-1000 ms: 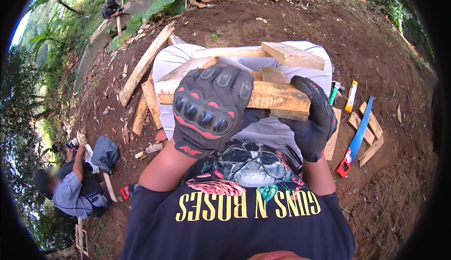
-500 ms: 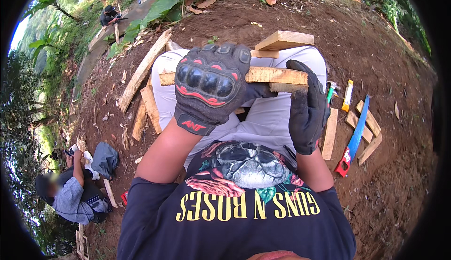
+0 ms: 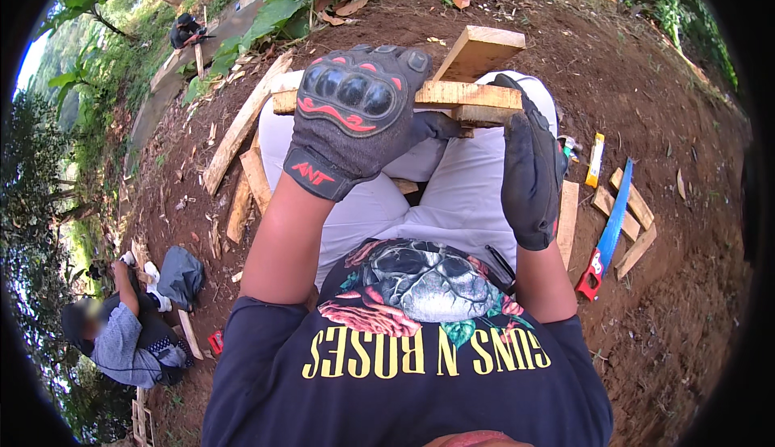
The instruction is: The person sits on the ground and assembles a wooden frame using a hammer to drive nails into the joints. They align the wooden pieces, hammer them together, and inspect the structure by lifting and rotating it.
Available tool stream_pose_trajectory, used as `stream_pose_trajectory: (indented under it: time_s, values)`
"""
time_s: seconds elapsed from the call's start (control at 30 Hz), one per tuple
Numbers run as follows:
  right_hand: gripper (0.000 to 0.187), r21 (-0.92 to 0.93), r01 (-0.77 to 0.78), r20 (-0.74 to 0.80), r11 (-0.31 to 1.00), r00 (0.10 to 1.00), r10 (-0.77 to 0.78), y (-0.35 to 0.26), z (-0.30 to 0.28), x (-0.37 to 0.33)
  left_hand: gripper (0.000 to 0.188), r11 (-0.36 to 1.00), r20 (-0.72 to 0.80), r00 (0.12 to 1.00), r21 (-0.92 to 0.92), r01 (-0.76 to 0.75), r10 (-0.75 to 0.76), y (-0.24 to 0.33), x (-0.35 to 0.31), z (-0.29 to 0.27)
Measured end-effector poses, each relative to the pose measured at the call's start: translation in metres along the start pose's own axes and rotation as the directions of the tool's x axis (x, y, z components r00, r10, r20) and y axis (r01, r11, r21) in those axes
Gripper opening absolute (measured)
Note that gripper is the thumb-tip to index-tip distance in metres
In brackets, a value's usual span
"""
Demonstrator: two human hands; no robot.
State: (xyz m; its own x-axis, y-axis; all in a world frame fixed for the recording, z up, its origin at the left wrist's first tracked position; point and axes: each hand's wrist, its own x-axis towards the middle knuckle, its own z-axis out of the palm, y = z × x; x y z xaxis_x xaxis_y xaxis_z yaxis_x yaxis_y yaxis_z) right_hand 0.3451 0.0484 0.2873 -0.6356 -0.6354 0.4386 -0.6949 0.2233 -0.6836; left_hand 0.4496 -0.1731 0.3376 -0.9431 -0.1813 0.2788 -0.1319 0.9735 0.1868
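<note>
A wooden assembly of pale, rough-cut pieces hangs over my lap: a crossbar, a short block under its right end and a wider board jutting away on the far side. My left hand, in a black glove with red trim and knuckle guards, is closed round the crossbar left of its middle. My right hand, gloved too, cups the bar's right end, its fingers curling past the far edge. How the pieces are joined is hidden.
To the right on the brown soil lie a blue-bladed handsaw, a yellow-and-white packet, a partly hidden hammer and wood offcuts. Long planks lie to the left. Two people sit farther off, near a dark bag.
Both hands have moved the wooden assembly slightly away from my body. It has tilted, so the far board stands higher and shows more of its face. Both hands keep their hold.
</note>
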Motion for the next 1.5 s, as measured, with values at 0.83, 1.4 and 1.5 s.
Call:
stream_pose_trajectory:
  time_s: [0.83, 1.4, 1.5]
  values:
    - [0.083, -0.075, -0.231, -0.035, 0.97, 0.973, 0.229, 0.026, 0.051, 0.071, 0.081, 0.992, 0.266, 0.956, 0.068, 0.107, -0.121, -0.034, 0.083, 0.001]
    - [0.05, 0.281, -0.214, 0.085, 0.936, 0.977, 0.197, 0.046, 0.028, 0.069, 0.095, 0.989, 0.305, 0.942, 0.079, 0.123, -0.141, -0.038, 0.088, -0.003]
    - [0.049, 0.23, -0.165, 0.061, 0.959, 0.986, 0.155, 0.05, 0.028, 0.07, 0.097, 0.993, 0.281, 0.953, 0.045, 0.106, -0.114, -0.042, 0.087, 0.0]
